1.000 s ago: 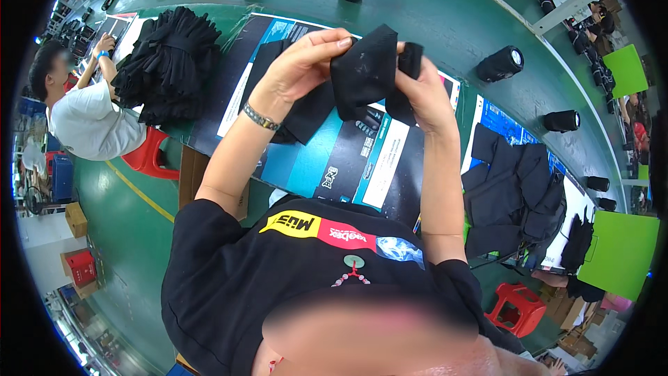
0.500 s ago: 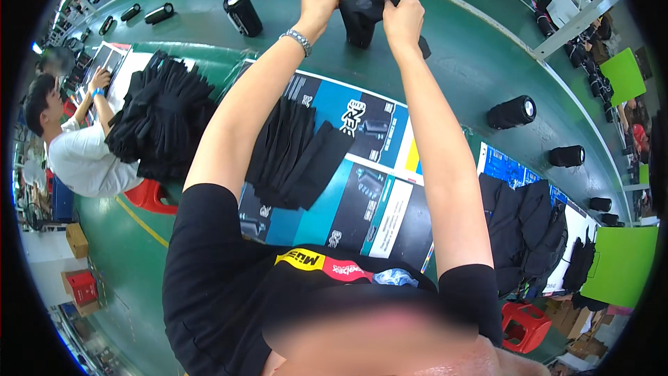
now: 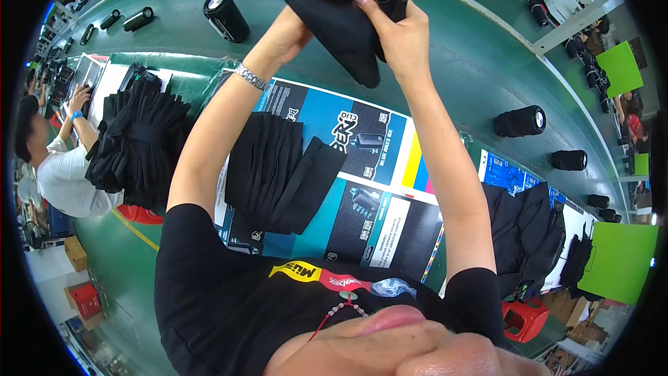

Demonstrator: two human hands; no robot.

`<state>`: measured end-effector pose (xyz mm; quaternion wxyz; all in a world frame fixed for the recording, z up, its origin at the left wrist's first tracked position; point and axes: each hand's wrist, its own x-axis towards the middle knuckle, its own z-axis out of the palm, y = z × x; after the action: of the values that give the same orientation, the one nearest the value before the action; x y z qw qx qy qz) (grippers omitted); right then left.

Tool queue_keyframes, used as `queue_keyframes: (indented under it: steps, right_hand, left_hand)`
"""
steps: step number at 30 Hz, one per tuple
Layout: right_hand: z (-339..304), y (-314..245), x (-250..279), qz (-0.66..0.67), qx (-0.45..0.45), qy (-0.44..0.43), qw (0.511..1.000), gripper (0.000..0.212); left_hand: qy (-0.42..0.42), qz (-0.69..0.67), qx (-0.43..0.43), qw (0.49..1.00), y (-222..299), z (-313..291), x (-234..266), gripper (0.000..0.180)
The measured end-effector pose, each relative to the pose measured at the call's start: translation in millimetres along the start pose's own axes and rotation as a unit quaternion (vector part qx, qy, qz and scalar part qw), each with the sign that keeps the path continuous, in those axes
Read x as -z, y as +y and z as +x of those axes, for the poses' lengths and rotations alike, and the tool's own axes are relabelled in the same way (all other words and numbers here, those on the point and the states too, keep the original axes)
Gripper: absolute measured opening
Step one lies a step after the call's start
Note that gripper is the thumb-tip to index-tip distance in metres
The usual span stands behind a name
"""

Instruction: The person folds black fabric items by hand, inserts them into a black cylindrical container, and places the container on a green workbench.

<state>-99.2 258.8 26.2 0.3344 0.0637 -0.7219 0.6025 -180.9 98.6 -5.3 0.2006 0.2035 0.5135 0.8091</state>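
Observation:
A black cloth sleeve (image 3: 341, 35) hangs between my two hands above the far part of the table, its upper edge gaping. My left hand (image 3: 289, 36) is closed at its left end, the fingers mostly hidden behind the fabric. With thumb on top, my right hand (image 3: 400, 24) grips the right end, where a rolled or folded black part (image 3: 392, 3) pokes up. Below them lies a fanned stack of flat black cloth sleeves (image 3: 278, 170) on printed sheets (image 3: 348, 184).
A large black cloth bundle (image 3: 139, 136) sits at the left, beside a co-worker in white (image 3: 73, 177). More black cloth (image 3: 525, 230) is heaped at the right. Black cylindrical speakers (image 3: 226, 17) stand or lie along the green surface beyond, one speaker (image 3: 520, 121) at right. A red stool (image 3: 525, 320) stands lower right.
My hands have drawn the black sleeve nearer, and it now spreads wider to the left. My left hand has moved down and left, its fingers passing behind the cloth.

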Motion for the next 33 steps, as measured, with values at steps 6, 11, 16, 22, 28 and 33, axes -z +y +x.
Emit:
queue_keyframes:
  steps: [6, 11, 16, 22, 28, 33]
  right_hand:
    - [-10, -3, 11, -0.093, -0.056, 0.025, 0.994, 0.015]
    - [-8, 50, 15, -0.223, -0.030, 0.085, 0.971, 0.018]
    - [17, 77, 5, -0.303, 0.020, 0.190, 0.934, 0.017]
    - [42, 97, 34, 0.049, -0.276, 0.251, 0.927, 0.012]
    - [27, 140, 72, -0.062, -0.391, 0.136, 0.908, 0.020]
    - [19, 123, 59, -0.310, -0.373, 0.087, 0.870, 0.029]
  left_hand:
    - [-0.138, -0.024, 0.031, 0.990, 8, 1, 2, 0.030]
    - [-0.007, 0.100, 0.019, 0.995, -41, 33, 2, 0.023]
    - [0.066, 0.190, -0.126, 0.971, -60, 91, -9, 0.019]
    - [0.062, 0.022, 0.005, 0.998, -82, 106, -27, 0.018]
    - [0.109, 0.036, 0.142, 0.983, -96, 99, -33, 0.008]
    - [0.163, 0.109, 0.212, 0.957, -98, 106, -26, 0.015]
